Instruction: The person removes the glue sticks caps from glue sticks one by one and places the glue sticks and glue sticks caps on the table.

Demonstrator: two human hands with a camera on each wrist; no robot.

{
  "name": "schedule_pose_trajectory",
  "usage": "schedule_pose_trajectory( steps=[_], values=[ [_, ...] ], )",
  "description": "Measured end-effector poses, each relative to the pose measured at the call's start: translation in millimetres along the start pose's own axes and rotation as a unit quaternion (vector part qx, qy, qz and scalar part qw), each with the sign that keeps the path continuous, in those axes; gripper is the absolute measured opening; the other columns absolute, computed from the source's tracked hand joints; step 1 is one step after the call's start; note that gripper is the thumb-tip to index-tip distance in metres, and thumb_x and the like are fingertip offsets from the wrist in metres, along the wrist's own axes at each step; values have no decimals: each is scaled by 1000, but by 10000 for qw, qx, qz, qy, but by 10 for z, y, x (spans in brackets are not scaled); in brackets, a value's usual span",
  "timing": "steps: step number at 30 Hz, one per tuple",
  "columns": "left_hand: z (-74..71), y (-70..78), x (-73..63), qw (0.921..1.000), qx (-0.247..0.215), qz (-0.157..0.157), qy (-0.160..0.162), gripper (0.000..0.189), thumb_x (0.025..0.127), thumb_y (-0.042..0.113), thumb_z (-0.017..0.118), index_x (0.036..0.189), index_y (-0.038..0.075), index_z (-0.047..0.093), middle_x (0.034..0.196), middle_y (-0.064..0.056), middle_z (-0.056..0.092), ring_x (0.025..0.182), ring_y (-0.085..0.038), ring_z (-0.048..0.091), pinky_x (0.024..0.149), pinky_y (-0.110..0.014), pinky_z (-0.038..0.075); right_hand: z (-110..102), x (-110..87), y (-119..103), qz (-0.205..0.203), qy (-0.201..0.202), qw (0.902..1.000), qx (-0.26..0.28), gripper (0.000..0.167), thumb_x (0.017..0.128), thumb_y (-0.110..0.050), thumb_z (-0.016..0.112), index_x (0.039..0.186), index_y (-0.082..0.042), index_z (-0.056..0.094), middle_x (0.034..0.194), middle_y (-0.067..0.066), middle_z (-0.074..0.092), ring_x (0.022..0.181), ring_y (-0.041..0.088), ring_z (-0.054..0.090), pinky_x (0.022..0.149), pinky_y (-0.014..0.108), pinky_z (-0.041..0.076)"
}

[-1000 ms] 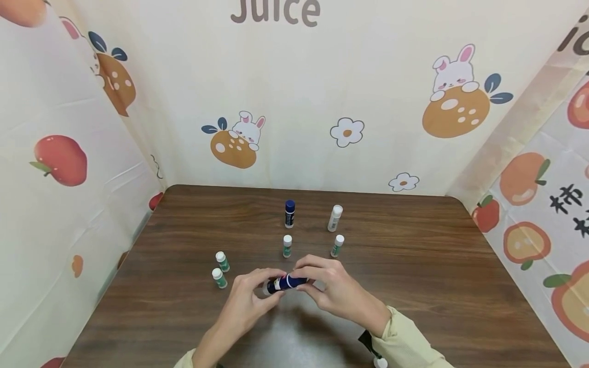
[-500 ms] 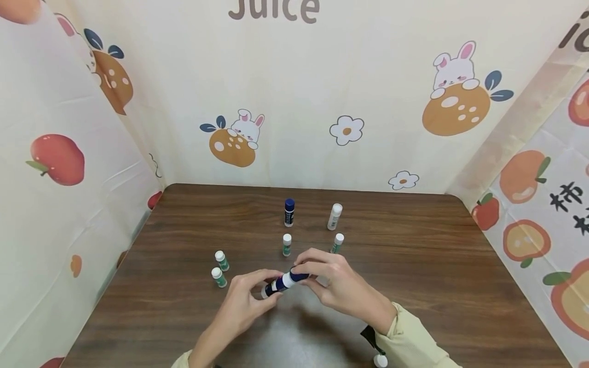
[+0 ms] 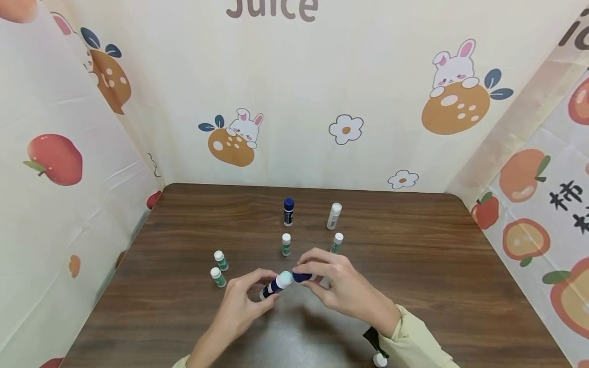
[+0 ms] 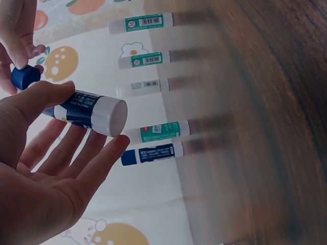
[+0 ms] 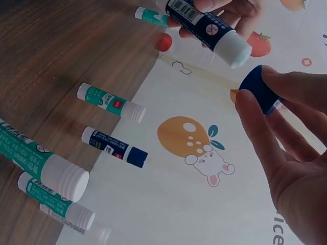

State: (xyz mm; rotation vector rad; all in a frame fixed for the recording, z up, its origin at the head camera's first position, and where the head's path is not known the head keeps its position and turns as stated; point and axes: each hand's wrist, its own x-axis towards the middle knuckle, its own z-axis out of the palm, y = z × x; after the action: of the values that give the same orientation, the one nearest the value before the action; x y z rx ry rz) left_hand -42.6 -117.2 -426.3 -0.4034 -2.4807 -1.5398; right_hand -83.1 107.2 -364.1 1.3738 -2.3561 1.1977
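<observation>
My left hand (image 3: 246, 294) grips the body of a navy glue stick (image 4: 82, 108) between thumb and fingers. Its pale glue end (image 5: 234, 50) is uncovered and points toward the right hand. In my right hand (image 3: 331, 278), thumb and fingertips pinch the glue stick's navy cap (image 5: 259, 89). A small gap separates cap and stick. Both hands are above the brown table. Nearest the left hand, two green-labelled glue sticks with white caps stand on the table, the front glue stick (image 3: 218, 277) and the rear glue stick (image 3: 221, 260).
Farther back stand a navy glue stick (image 3: 288, 212), a white glue stick (image 3: 334, 216), and green-labelled glue sticks, one in the middle (image 3: 286, 245) and one at right (image 3: 337, 243). A white-ended item (image 3: 380, 360) lies by the right sleeve. Printed cloth (image 3: 294, 102) surrounds the wooden table (image 3: 437, 266).
The navy cap has come off the glue stick, and its pale end now shows. The left hand has tilted the stick more upright. The standing glue sticks have stayed put.
</observation>
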Motion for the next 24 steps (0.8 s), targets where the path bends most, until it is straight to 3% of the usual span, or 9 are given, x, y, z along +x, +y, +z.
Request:
schedule_pose_trajectory(
  steps=[8, 17, 24],
  values=[
    [-13, -17, -45, 9983, -157, -553, 132, 43, 65, -4, 81, 92, 26, 67, 89, 12, 67, 86, -10, 65, 78, -36, 56, -14, -33, -1, 109, 32, 9999, 53, 27, 77, 5, 73, 100, -7, 67, 101, 0, 60, 74, 4, 60, 60, 10, 49],
    [-65, -47, -103, 9940, -619, -821, 363, 45, 63, -11, 80, 92, 20, 64, 90, 6, 66, 87, -13, 65, 77, -26, 55, -78, -114, 17, 131, 166, 9997, -122, 27, 74, 6, 75, 96, -7, 65, 101, -1, 60, 78, 6, 60, 61, 9, 49],
    [-129, -80, -131, 9928, -526, -966, 478, 45, 63, -11, 80, 92, 19, 64, 88, 5, 66, 85, -13, 65, 76, -26, 55, -107, -204, 48, 204, 173, 9994, -211, 28, 72, 6, 76, 95, -7, 67, 100, -1, 60, 76, 6, 60, 59, 9, 48]
  ],
)
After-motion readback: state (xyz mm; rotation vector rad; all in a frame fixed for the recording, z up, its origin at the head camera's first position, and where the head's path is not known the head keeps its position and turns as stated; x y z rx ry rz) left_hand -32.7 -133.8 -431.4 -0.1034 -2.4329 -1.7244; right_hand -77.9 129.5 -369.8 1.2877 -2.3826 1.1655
